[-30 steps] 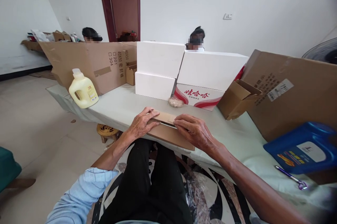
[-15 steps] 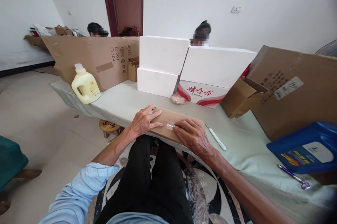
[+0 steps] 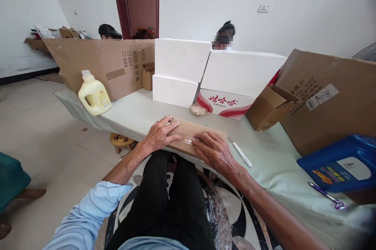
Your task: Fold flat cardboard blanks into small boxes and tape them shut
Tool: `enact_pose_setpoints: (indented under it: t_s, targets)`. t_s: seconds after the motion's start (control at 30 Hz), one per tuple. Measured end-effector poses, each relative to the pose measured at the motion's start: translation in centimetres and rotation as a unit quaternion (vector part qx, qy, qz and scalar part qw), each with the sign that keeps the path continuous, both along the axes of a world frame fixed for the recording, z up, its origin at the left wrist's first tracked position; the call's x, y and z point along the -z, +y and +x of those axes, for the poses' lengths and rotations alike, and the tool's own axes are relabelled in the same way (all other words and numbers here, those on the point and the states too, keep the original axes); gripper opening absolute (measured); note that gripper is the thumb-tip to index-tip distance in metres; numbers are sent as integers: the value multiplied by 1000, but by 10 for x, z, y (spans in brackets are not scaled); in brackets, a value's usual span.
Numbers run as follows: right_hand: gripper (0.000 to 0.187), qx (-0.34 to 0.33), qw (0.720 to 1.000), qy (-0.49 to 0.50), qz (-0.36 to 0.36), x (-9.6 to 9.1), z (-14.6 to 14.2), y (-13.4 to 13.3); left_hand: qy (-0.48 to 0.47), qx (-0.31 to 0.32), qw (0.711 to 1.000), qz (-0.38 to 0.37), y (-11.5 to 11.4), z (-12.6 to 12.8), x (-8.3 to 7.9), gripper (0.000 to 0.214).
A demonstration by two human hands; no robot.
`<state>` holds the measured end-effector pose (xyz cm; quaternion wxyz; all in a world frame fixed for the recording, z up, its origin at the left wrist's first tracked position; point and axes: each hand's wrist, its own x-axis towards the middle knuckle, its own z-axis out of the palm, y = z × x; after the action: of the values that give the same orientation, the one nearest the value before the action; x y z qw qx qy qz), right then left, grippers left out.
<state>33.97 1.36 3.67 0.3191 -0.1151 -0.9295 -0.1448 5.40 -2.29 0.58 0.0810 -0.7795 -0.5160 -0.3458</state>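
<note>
A flat brown cardboard box point(image 3: 205, 131) lies at the near edge of the table point(image 3: 141, 115), with a strip of clear tape point(image 3: 188, 138) along its top seam. My left hand point(image 3: 160, 135) rests flat on the box's left end, fingers spread. On the right half of the box, my right hand point(image 3: 213, 149) presses down with its fingers together at the tape. A slim white-handled knife point(image 3: 241, 153) lies on the table just right of the box.
A yellow detergent jug point(image 3: 93, 95) stands at the table's left. White boxes point(image 3: 182, 70), a red-printed carton point(image 3: 226, 103), an open small carton point(image 3: 272, 107) and large cardboard sheets point(image 3: 329, 97) line the back. A blue jug point(image 3: 340, 165) and pen point(image 3: 324, 196) lie right. Two people sit behind.
The box flaps, slightly open a second ago, now lie shut under tape. My right hand has slid along the seam. The knife has come into sight beside the box.
</note>
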Motion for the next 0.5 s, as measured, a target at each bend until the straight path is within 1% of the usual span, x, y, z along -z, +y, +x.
enact_pose_setpoints:
  t_s: [0.13, 0.33, 0.4, 0.5]
  targets:
    - [19, -11, 1000, 12, 2, -1, 0, 0, 2, 1, 1000, -16, -1, -1, -2, 63]
    - [24, -14, 999, 25, -15, -3, 0, -4, -3, 19, 999, -41, -4, -3, -7, 75]
    - [23, -12, 999, 28, -18, -4, 0, -6, -7, 23, 999, -47, -5, -3, -9, 79]
    - [20, -8, 999, 33, -15, -5, 1, -8, -10, 20, 998, -55, -6, -3, -10, 79]
